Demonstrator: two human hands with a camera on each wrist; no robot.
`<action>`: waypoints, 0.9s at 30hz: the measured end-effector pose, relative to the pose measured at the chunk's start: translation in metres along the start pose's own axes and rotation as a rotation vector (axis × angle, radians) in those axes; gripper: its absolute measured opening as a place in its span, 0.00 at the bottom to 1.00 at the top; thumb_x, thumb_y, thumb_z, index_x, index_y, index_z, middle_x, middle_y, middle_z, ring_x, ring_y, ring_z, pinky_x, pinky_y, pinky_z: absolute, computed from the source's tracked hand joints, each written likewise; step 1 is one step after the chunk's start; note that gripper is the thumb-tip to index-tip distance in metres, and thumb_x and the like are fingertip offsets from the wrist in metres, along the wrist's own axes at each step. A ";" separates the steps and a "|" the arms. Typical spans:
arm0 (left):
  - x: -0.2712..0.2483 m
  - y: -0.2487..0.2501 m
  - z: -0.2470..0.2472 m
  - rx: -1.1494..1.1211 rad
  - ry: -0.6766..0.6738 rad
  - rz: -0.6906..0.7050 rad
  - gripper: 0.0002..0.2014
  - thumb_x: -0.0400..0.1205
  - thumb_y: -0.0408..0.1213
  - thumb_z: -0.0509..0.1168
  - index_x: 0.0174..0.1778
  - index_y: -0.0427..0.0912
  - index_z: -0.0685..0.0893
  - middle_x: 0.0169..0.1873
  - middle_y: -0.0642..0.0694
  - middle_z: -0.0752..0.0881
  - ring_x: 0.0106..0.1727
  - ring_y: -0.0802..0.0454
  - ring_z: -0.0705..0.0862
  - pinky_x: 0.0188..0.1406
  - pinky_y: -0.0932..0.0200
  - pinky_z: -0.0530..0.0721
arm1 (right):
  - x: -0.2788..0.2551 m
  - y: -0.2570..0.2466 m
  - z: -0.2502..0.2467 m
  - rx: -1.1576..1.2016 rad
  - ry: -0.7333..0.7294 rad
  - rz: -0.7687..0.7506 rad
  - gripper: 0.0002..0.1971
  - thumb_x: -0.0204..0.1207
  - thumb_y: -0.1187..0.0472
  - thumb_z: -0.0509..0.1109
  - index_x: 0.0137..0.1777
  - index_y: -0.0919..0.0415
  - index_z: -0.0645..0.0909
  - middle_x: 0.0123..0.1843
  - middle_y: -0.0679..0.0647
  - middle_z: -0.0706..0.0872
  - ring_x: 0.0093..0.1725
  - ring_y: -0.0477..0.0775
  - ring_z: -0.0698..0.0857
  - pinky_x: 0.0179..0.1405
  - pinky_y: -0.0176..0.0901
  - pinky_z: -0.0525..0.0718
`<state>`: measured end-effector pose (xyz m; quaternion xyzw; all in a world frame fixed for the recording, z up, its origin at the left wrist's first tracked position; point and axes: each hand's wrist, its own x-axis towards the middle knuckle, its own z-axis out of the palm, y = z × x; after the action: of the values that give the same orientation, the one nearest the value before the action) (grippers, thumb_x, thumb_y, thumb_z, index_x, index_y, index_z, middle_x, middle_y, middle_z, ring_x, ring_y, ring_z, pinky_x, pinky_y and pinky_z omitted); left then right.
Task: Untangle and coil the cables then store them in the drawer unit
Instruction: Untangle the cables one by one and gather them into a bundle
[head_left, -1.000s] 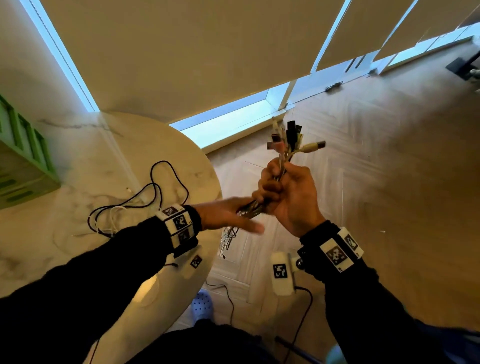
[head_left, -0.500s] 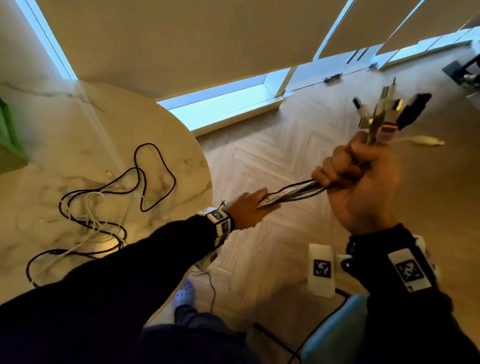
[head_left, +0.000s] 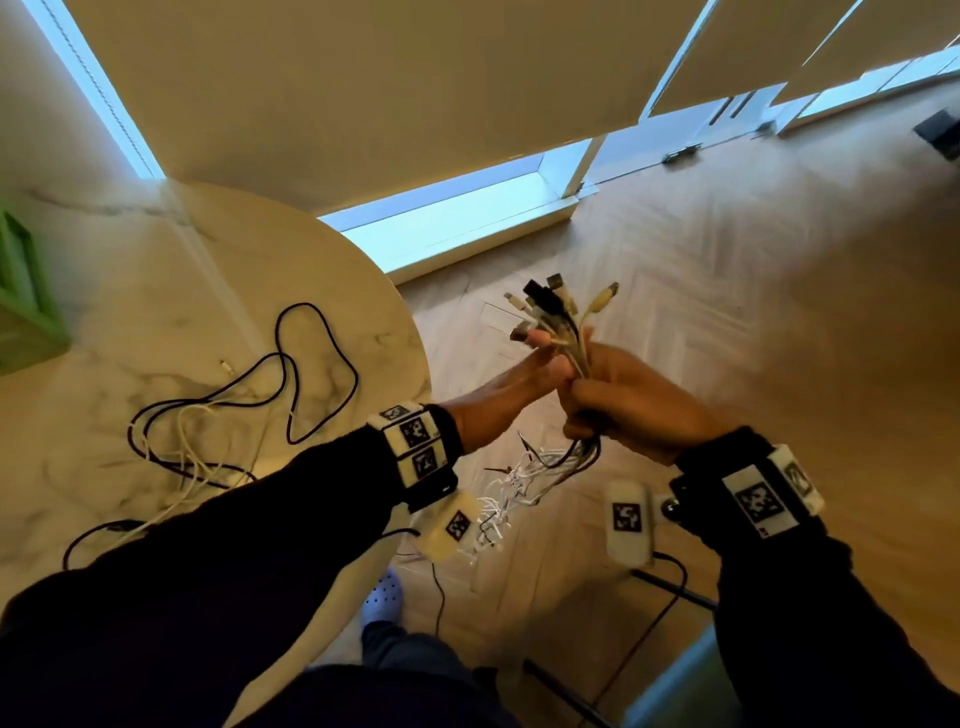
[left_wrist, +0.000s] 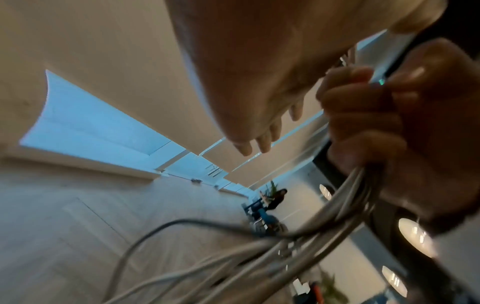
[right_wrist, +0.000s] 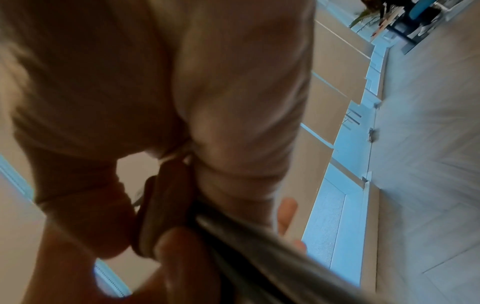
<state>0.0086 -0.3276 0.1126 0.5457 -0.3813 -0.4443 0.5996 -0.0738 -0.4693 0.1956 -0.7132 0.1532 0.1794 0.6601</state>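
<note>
My right hand (head_left: 626, 402) grips a bundle of cables (head_left: 563, 338) in its fist, off the table's edge and over the floor. Several connector ends (head_left: 550, 304) fan out above the fist, and the loose tails (head_left: 524, 480) hang tangled below it. My left hand (head_left: 530, 364) reaches in from the left with straight fingers and touches the bundle just under the connectors. In the left wrist view, the left fingers (left_wrist: 249, 144) lie extended beside the right fist (left_wrist: 369, 127), with cables (left_wrist: 298, 244) trailing down. The right wrist view shows the blurred bundle (right_wrist: 259, 246) leaving the fist.
Loose black and white cables (head_left: 234, 410) sprawl on the round marble table (head_left: 130, 291) at the left. A green drawer unit (head_left: 23, 306) stands at the table's far left edge. A wooden floor (head_left: 779, 338) lies under the hands, and a blue chair edge (head_left: 685, 675) shows at the lower right.
My right hand has swung the bundle back from the upper right toward the table. My left hand has let go of the cable tails and moved up to the connector end.
</note>
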 end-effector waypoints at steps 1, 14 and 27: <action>0.002 0.009 0.002 -0.064 0.033 -0.001 0.30 0.85 0.66 0.52 0.84 0.61 0.62 0.87 0.53 0.62 0.87 0.57 0.59 0.87 0.42 0.56 | 0.002 0.000 0.003 -0.053 -0.037 0.007 0.09 0.74 0.71 0.63 0.53 0.66 0.77 0.31 0.50 0.70 0.28 0.46 0.69 0.30 0.40 0.75; -0.002 0.062 -0.018 0.157 0.000 -0.113 0.21 0.93 0.47 0.48 0.37 0.41 0.72 0.35 0.49 0.90 0.45 0.49 0.91 0.55 0.57 0.87 | 0.051 0.077 0.042 0.001 -0.432 0.165 0.14 0.78 0.76 0.70 0.33 0.63 0.75 0.54 0.61 0.90 0.62 0.50 0.88 0.58 0.36 0.82; -0.009 0.068 -0.054 -0.438 0.472 0.046 0.13 0.86 0.35 0.62 0.35 0.47 0.71 0.29 0.51 0.67 0.30 0.53 0.67 0.44 0.56 0.80 | 0.082 0.196 -0.010 -0.786 0.759 0.177 0.19 0.83 0.43 0.64 0.48 0.59 0.84 0.38 0.60 0.88 0.40 0.66 0.88 0.40 0.51 0.83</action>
<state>0.0647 -0.3014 0.1743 0.4827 -0.1391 -0.3632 0.7847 -0.0898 -0.4941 -0.0149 -0.9048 0.3614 0.0083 0.2250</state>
